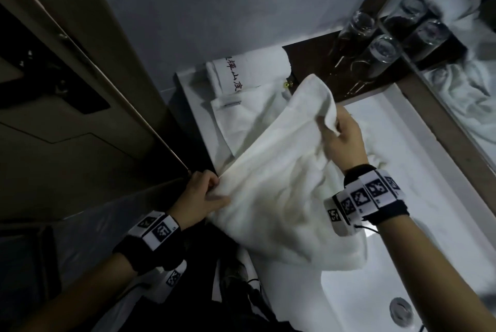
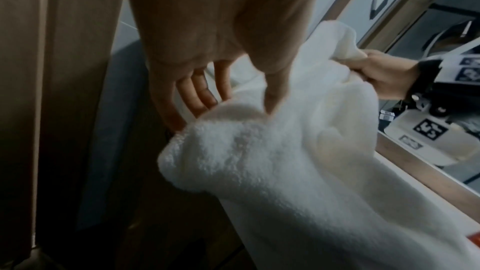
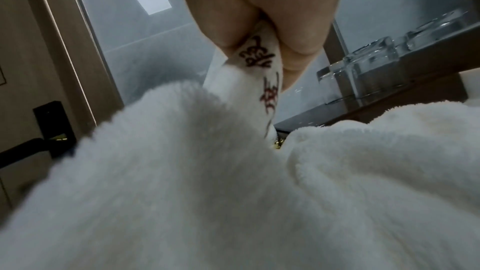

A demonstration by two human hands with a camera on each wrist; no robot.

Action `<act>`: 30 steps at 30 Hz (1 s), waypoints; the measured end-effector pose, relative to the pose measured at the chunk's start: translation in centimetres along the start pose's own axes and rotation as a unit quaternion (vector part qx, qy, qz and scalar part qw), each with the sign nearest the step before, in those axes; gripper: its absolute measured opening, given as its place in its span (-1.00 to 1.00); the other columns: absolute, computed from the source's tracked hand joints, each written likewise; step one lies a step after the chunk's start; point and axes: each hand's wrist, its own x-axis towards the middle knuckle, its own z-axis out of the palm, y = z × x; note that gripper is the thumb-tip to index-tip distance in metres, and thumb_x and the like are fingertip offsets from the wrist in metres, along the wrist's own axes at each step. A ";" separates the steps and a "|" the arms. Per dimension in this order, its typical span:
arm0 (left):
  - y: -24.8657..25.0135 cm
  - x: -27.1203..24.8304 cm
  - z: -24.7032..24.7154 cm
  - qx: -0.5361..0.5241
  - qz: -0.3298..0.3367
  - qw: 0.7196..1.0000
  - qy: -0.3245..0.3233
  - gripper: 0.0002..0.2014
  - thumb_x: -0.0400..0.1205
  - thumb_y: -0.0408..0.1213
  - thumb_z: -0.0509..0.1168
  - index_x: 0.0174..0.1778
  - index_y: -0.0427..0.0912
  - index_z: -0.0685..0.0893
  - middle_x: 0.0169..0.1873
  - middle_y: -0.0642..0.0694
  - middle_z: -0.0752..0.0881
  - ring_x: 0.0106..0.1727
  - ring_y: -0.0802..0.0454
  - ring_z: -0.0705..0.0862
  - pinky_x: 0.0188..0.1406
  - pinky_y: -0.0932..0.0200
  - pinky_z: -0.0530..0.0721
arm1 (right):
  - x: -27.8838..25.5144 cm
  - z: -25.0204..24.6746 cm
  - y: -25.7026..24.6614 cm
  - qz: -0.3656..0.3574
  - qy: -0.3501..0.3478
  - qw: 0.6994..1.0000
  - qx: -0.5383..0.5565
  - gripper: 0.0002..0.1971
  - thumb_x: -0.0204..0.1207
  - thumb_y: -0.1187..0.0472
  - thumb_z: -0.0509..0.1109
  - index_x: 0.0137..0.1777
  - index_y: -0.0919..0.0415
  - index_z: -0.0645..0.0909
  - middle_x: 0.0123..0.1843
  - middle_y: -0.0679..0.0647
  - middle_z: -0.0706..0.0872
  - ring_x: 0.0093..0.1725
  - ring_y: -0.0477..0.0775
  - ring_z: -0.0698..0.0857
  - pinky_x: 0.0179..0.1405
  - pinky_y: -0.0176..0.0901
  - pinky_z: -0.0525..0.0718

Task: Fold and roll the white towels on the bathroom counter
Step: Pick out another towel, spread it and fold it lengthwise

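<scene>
I hold a white towel [image 1: 279, 170] stretched in the air over the left end of the bathroom counter [image 1: 418, 160]. My left hand [image 1: 204, 195] pinches its near left edge between thumb and fingers; in the left wrist view the thumb [image 2: 272, 89] presses into the towel [image 2: 259, 151]. My right hand [image 1: 341, 136] grips the far upper corner; the right wrist view shows the fingers [image 3: 293, 48] pinching the towel's band with dark red embroidered characters [image 3: 259, 59]. A second white towel [image 1: 249, 106] lies flat on the counter underneath. A rolled or folded towel with embroidered characters [image 1: 247, 71] lies behind it.
Two upturned drinking glasses [image 1: 370, 44] stand on a dark tray [image 1: 308, 58] at the counter's back, against the mirror [image 1: 461, 50]. The white basin with its drain [image 1: 401, 310] lies to the right. A wooden door [image 1: 67, 90] stands close on the left.
</scene>
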 end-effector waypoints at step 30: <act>3.3 14.7 -3.2 -0.236 -0.105 0.960 0.111 -0.81 0.52 -0.43 0.37 -0.42 -0.34 0.66 -0.65 -0.04 0.64 -0.58 0.11 0.57 -0.37 0.24 0.56 | 2.6 4.2 -3.5 0.041 -0.211 0.976 0.019 -0.86 0.55 0.19 0.38 0.05 0.07 0.72 -0.16 -0.39 0.68 -0.12 -0.46 0.62 -0.05 -0.65 0.44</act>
